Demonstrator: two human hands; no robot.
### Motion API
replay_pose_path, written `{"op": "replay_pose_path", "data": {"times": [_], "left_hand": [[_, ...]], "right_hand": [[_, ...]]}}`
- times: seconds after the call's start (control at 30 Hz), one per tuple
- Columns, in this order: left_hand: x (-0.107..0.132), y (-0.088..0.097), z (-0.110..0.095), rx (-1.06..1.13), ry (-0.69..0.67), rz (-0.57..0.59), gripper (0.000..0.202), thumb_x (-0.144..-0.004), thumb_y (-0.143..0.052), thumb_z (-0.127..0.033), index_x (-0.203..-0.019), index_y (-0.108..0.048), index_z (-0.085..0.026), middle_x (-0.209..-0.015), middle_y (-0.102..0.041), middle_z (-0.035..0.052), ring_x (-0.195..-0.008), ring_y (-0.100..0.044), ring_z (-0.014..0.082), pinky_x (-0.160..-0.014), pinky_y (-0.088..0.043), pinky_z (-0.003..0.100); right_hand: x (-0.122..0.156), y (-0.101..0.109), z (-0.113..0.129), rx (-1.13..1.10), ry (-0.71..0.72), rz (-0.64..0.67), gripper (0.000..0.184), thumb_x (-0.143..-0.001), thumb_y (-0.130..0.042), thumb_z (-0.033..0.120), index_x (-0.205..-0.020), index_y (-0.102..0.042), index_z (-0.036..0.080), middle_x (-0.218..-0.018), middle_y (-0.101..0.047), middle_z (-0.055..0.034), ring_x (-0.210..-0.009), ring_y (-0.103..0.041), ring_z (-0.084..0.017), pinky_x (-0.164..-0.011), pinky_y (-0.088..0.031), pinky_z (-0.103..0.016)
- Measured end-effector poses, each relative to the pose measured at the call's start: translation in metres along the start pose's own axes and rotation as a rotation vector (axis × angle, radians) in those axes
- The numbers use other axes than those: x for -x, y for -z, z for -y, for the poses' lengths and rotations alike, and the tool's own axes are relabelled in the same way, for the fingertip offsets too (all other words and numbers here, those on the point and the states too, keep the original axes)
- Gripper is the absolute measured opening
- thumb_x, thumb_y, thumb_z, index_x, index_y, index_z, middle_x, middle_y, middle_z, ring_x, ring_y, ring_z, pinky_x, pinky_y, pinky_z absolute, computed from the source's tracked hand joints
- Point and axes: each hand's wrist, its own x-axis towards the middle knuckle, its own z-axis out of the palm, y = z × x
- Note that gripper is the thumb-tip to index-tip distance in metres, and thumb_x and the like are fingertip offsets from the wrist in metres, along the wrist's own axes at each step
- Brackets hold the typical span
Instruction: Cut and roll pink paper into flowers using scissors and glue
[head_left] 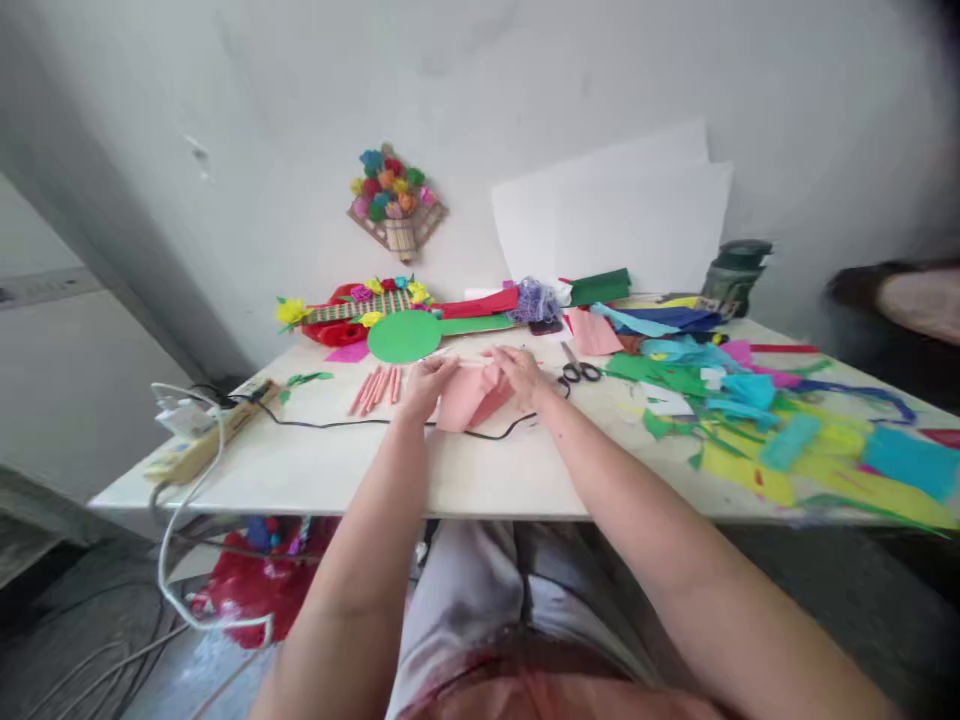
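Both my hands rest on a piece of pink paper (471, 397) lying on the white table (480, 475). My left hand (429, 385) grips the paper's left edge with curled fingers. My right hand (521, 372) presses on its upper right part, fingers bent over it. Several rolled pink paper sticks (377, 388) lie just left of my left hand. Black scissors (579, 370) lie just right of my right hand.
A green paper disc (403, 337) and a red and yellow paper craft (352, 308) sit behind the hands. Coloured paper scraps (757, 410) cover the right side. A power strip (206, 440) with cables lies at the left edge. A flower decoration (395, 200) hangs on the wall.
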Motion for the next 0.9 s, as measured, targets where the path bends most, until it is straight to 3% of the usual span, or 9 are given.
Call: {"op": "replay_pose_path", "data": {"times": [0.1,0.2,0.33,0.63,0.9], "left_hand": [[-0.001,0.001,0.002,-0.004,0.001,-0.012,0.035,-0.062,-0.073,-0.046,-0.062,-0.06,-0.013,-0.053,-0.051,-0.0024,-0.05,-0.044,0.0075,-0.048,-0.03,0.02],[-0.001,0.002,0.002,0.005,0.005,-0.044,0.035,-0.061,-0.074,-0.045,-0.061,-0.061,-0.013,-0.052,-0.05,-0.0019,-0.05,-0.046,0.0095,-0.047,-0.031,0.021],[-0.001,0.001,0.002,0.018,0.02,-0.077,0.033,-0.06,-0.075,-0.043,-0.061,-0.061,-0.014,-0.05,-0.05,-0.0014,-0.051,-0.049,0.0113,-0.046,-0.031,0.022],[-0.002,0.002,0.003,0.008,-0.006,-0.095,0.032,-0.062,-0.074,-0.044,-0.063,-0.062,-0.013,-0.052,-0.052,-0.0013,-0.052,-0.049,0.0107,-0.048,-0.032,0.021],[-0.002,0.002,0.001,-0.023,-0.012,-0.102,0.033,-0.061,-0.073,-0.045,-0.064,-0.063,-0.014,-0.052,-0.052,-0.0015,-0.052,-0.049,0.0112,-0.048,-0.032,0.021]], "right_hand": [[0.001,-0.003,-0.004,0.02,-0.043,0.043,0.027,-0.078,-0.053,0.026,-0.097,-0.068,0.015,-0.075,-0.068,-0.0029,-0.065,-0.06,-0.014,-0.063,-0.048,-0.026],[0.001,-0.006,-0.009,0.031,-0.008,0.055,0.026,-0.073,-0.055,0.018,-0.095,-0.069,0.017,-0.08,-0.069,-0.0025,-0.065,-0.061,-0.013,-0.061,-0.048,-0.024],[0.0,-0.008,-0.011,0.022,0.05,0.031,0.019,-0.071,-0.056,0.016,-0.084,-0.07,0.017,-0.085,-0.07,-0.0037,-0.075,-0.064,-0.015,-0.066,-0.051,-0.026],[0.002,-0.007,0.002,-0.029,-0.086,0.031,0.023,-0.072,-0.053,0.013,-0.089,-0.068,0.015,-0.083,-0.07,-0.0047,-0.057,-0.06,-0.011,-0.045,-0.047,-0.019],[0.003,-0.009,0.0,-0.047,-0.083,0.024,0.023,-0.07,-0.056,0.015,-0.09,-0.067,0.014,-0.078,-0.069,-0.0048,-0.061,-0.061,-0.012,-0.05,-0.049,-0.022]]}}
